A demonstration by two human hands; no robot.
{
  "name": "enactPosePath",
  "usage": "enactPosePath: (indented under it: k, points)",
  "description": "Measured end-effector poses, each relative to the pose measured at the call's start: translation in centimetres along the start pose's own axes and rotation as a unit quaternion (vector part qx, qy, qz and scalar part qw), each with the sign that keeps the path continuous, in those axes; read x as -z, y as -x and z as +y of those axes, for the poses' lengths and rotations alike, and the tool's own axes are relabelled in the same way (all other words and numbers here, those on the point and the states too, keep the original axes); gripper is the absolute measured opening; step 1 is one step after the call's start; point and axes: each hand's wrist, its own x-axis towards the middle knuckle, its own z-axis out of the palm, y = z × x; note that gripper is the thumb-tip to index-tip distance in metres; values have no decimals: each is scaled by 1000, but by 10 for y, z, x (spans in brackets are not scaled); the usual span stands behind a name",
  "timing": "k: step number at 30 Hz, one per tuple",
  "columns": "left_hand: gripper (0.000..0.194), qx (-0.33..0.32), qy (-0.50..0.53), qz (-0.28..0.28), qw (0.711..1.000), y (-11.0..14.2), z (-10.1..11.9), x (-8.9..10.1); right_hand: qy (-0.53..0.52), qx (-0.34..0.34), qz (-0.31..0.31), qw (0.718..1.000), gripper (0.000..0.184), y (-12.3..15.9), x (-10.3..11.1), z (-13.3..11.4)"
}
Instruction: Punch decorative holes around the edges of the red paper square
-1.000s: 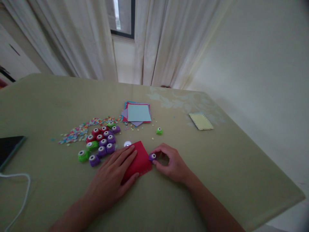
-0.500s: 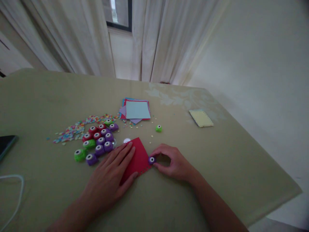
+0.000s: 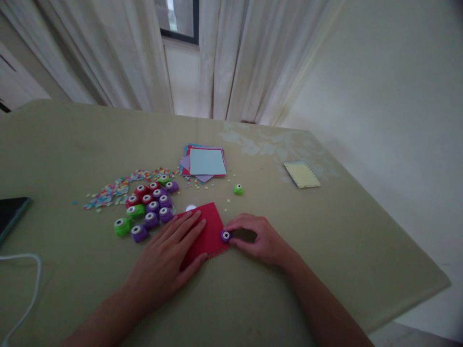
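Observation:
A red sheet of paper point(image 3: 211, 226) lies on the table with a row of small punched holes along its near edge. My left hand point(image 3: 173, 248) rests flat on its left part, fingers stretched out. At the sheet's right edge, my right hand point(image 3: 255, 238) pinches a small purple craft punch point(image 3: 226, 236) between thumb and fingers. A star mark shows on the punch's white top. Left of my left hand stand several more craft punches point(image 3: 152, 206) in purple, red and green. A round white piece point(image 3: 190, 207) shows just behind the red sheet.
Colourful paper confetti point(image 3: 112, 193) is strewn behind the punches. A stack of coloured paper squares point(image 3: 207, 161) lies farther back. One green punch point(image 3: 238, 189) stands alone, and a yellow paper square point(image 3: 302, 174) lies to the right. A dark device point(image 3: 12, 214) and white cable point(image 3: 38, 279) are at the left.
The red sheet has turned slightly, and the purple punch now sits a little farther up its right edge. My left hand still lies flat on the sheet. The whole view has shifted slightly.

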Motion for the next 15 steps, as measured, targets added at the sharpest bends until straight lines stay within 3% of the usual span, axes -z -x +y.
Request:
enactPosePath:
  k: [15]
  points:
    - [70, 4, -2, -13, 1000, 1, -1, -3, -5, 25, -2, 1000, 23, 1, 0, 4]
